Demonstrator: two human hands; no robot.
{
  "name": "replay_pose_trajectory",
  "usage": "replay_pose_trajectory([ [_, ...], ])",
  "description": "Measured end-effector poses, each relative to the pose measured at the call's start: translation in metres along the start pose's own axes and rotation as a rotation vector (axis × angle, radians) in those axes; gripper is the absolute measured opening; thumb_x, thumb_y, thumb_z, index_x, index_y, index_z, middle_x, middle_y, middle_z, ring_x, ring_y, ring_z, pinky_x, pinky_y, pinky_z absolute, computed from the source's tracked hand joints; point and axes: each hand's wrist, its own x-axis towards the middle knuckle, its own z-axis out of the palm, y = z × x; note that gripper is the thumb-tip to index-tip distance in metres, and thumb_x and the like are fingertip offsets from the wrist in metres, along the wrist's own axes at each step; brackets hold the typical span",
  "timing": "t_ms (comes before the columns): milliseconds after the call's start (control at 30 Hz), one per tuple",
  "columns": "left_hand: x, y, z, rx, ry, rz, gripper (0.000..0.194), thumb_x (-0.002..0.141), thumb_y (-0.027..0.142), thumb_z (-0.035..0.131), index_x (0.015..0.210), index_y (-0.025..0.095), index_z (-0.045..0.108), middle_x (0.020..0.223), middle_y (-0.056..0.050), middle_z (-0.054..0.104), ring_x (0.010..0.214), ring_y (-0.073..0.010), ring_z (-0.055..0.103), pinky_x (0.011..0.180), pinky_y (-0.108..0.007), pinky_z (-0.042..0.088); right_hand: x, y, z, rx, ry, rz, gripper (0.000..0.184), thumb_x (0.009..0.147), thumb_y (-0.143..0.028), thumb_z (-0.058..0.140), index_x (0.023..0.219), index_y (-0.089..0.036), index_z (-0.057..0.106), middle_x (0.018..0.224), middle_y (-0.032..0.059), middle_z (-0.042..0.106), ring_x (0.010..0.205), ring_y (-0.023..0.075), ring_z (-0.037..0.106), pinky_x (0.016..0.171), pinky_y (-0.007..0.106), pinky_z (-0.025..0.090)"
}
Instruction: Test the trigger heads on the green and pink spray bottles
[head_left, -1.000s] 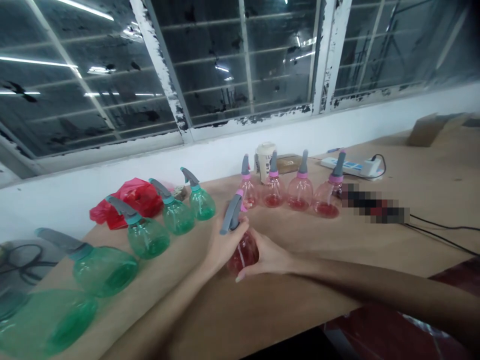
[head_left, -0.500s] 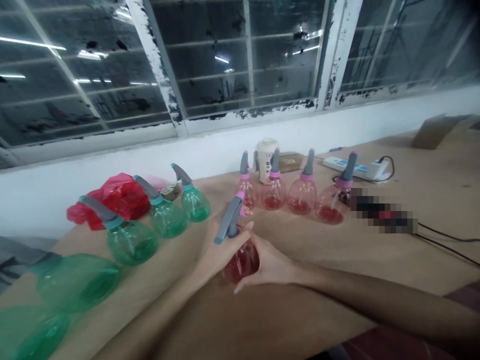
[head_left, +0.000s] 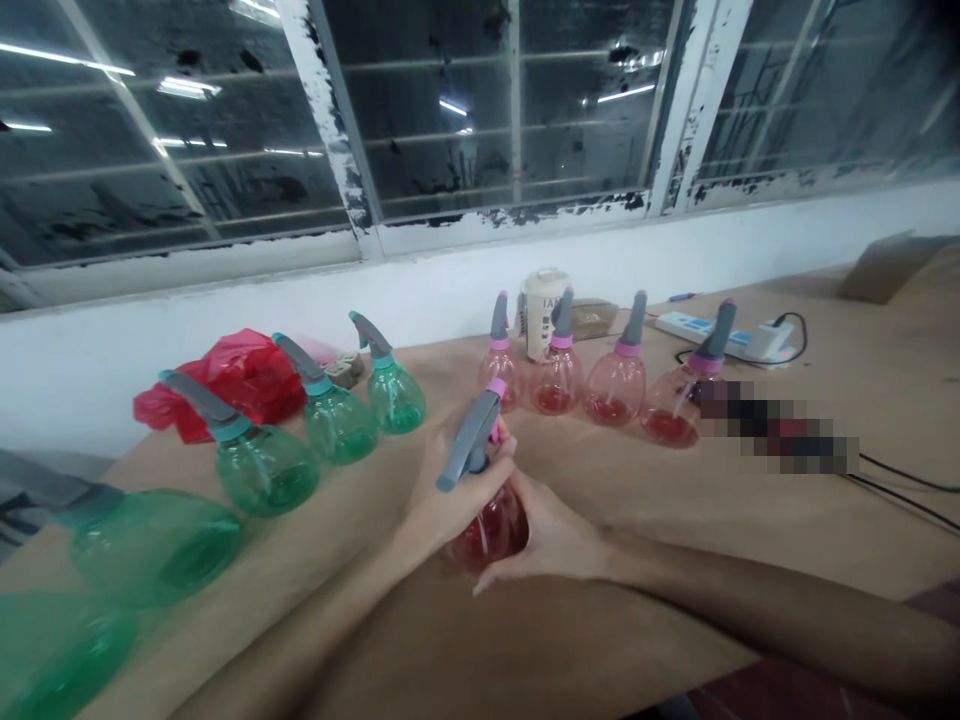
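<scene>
A pink spray bottle [head_left: 491,535] with dark red liquid in it stands between my hands at the middle of the table. Its grey spray head, pink at the nozzle, points away from me. My left hand [head_left: 448,498] is closed about the neck, with its fingertips by the pink trigger. Round the right side of the body wraps my right hand [head_left: 562,532], thumb at the front. The palms hide part of the bottle.
Several green spray bottles [head_left: 341,425] line the left side, near a red plastic bag [head_left: 247,380]. Behind my hands are several pink spray bottles [head_left: 615,385], a lidded paper cup [head_left: 541,320] and a power strip [head_left: 682,328]. A blurred-out object with cables lies at right.
The view has shifted slightly, so most things sit a little further right. My left fingers have drawn in closer around the bottle's neck and trigger. My right hand keeps its hold.
</scene>
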Motion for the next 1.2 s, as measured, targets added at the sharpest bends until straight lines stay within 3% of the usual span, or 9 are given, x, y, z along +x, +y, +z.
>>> replay_pose_trajectory([
  [167,-0.002,0.0,0.002,-0.102,-0.02,-0.103,0.023,0.076,0.027,0.059,0.099,0.023,0.06,0.071,0.001,0.063,0.063,-0.0162,0.062,0.06,-0.028,0.053,0.003,0.003,-0.006,-0.013,-0.054,-0.031,0.109,0.049,-0.035,0.086,0.141,-0.027,0.027,0.141,0.0106,0.043,0.13,0.03,0.041,0.108,0.049,0.033],
  [333,-0.003,0.0,0.002,-0.079,-0.01,-0.051,0.026,0.076,0.026,0.06,0.102,0.024,0.061,0.079,0.0,0.067,0.071,-0.0169,0.066,0.067,-0.029,0.054,0.004,0.005,-0.013,-0.096,-0.09,-0.038,0.111,0.049,-0.036,0.086,0.141,-0.027,0.026,0.138,0.0093,0.047,0.128,0.0302,0.044,0.108,0.049,0.032],
  [533,-0.004,0.001,0.0,0.055,0.001,-0.06,0.018,0.078,0.028,0.057,0.095,0.022,0.06,0.063,0.003,0.062,0.056,-0.0141,0.061,0.055,-0.024,0.05,0.002,0.01,-0.011,-0.122,-0.07,-0.069,0.112,0.048,-0.036,0.086,0.141,-0.025,0.025,0.14,0.0109,0.044,0.132,0.0319,0.037,0.109,0.05,0.03],
  [800,-0.007,0.005,0.003,0.038,0.043,-0.171,0.003,0.069,0.021,0.054,0.072,0.021,0.056,0.056,0.005,0.058,0.05,-0.012,0.056,0.05,-0.023,0.046,-0.002,0.012,-0.012,-0.187,-0.052,-0.021,0.109,0.05,-0.037,0.085,0.141,-0.028,0.026,0.142,0.0096,0.041,0.13,0.0308,0.039,0.107,0.051,0.032],
  [1000,-0.01,0.004,0.005,-0.064,0.008,-0.235,0.007,0.072,0.023,0.054,0.069,0.018,0.058,0.055,0.004,0.057,0.052,-0.0123,0.058,0.053,-0.023,0.049,-0.006,0.016,-0.013,-0.362,-0.036,0.092,0.116,0.047,-0.044,0.084,0.144,-0.029,0.021,0.146,0.0103,0.034,0.132,0.0355,0.032,0.105,0.056,0.03],
  [1200,-0.008,0.002,0.003,-0.098,-0.004,-0.163,0.01,0.074,0.027,0.059,0.08,0.02,0.063,0.062,0.003,0.064,0.057,-0.0139,0.062,0.057,-0.025,0.052,-0.004,0.015,-0.013,-0.38,-0.04,0.091,0.111,0.05,-0.045,0.083,0.143,-0.029,0.024,0.146,0.0092,0.035,0.131,0.0356,0.034,0.106,0.057,0.025],
])
